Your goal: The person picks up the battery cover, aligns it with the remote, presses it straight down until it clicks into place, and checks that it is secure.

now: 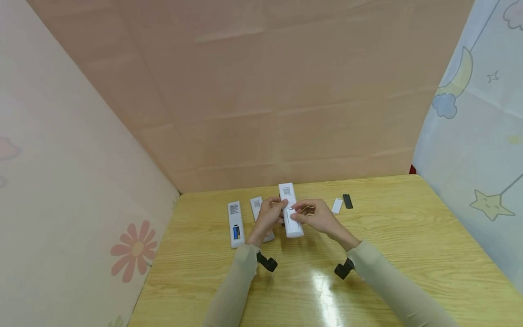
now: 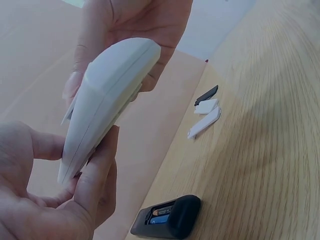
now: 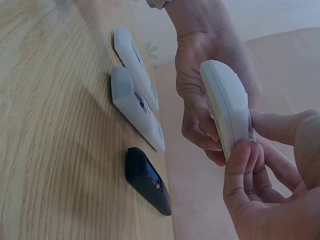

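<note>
My left hand (image 1: 269, 215) grips a white remote control (image 1: 287, 194) by its side, its back facing up toward the head camera. On that back, the white battery cover (image 1: 291, 220) sits over the compartment; its edge stands slightly off the body (image 2: 70, 111) in the left wrist view. My right hand (image 1: 316, 218) pinches the cover, thumb on it and fingers beside the remote. Below lies a black remote (image 3: 145, 182), its battery compartment uncovered with batteries inside. Whether batteries lie inside the held remote is hidden.
Two white remotes (image 1: 235, 236) (image 3: 135, 107) lie back up to the left, batteries showing in their compartments. Right of the hands, a black battery cover (image 1: 347, 201) and white covers (image 2: 205, 122) rest on the wooden table (image 1: 392, 236). A cloth wall (image 1: 286, 91) stands behind.
</note>
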Demonstrator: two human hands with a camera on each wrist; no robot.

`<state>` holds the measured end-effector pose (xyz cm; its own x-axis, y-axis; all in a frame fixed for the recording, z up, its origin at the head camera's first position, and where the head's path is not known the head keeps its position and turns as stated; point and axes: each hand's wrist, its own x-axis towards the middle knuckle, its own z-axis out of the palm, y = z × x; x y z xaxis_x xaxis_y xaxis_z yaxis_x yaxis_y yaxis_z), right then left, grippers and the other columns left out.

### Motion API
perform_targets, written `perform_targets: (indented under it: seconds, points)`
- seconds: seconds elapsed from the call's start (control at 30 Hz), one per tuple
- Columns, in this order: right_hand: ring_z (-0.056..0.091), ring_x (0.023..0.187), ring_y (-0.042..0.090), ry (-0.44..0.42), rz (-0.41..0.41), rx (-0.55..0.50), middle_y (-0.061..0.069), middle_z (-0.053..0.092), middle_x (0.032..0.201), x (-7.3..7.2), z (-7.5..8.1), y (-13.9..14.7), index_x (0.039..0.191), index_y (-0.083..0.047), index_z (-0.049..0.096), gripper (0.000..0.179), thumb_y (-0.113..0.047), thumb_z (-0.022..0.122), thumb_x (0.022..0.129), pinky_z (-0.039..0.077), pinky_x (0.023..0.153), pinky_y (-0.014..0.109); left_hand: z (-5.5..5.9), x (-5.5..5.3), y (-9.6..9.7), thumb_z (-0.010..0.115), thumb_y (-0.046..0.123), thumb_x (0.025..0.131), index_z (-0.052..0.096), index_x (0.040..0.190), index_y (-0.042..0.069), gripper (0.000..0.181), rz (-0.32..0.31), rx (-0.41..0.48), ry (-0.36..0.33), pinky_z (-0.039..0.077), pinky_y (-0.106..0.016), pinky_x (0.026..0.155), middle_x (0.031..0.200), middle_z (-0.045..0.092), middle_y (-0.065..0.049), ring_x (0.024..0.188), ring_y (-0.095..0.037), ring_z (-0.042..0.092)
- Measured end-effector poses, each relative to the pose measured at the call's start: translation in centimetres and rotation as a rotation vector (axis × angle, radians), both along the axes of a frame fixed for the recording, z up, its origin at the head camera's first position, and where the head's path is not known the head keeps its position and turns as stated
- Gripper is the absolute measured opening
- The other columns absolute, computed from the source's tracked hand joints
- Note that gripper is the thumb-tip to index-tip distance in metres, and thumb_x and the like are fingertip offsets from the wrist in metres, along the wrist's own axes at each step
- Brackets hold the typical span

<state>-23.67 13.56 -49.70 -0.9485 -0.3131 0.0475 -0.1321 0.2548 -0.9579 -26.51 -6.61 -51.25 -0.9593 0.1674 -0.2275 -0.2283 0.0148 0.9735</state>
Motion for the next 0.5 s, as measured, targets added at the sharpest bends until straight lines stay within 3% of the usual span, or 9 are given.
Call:
perform_targets:
  seconds: [0.5]
  points:
    - [0.066,0.084,0.020,-0.036,-0.039,-0.026,0.009,0.065,0.098,0.27,0.08,-0.24,0.121,0.000,0.071,0.031,-0.013,0.082,0.095,0.059,0.067,0.027,-0.02,0.10,0.08,0.068,0.037,0.106,0.054,0.143,0.003,0.052,0.005,0.006,-0.003,0.063,-0.032,0.077,0.123,0.072,-0.015,0.102,-0.030,0.073]
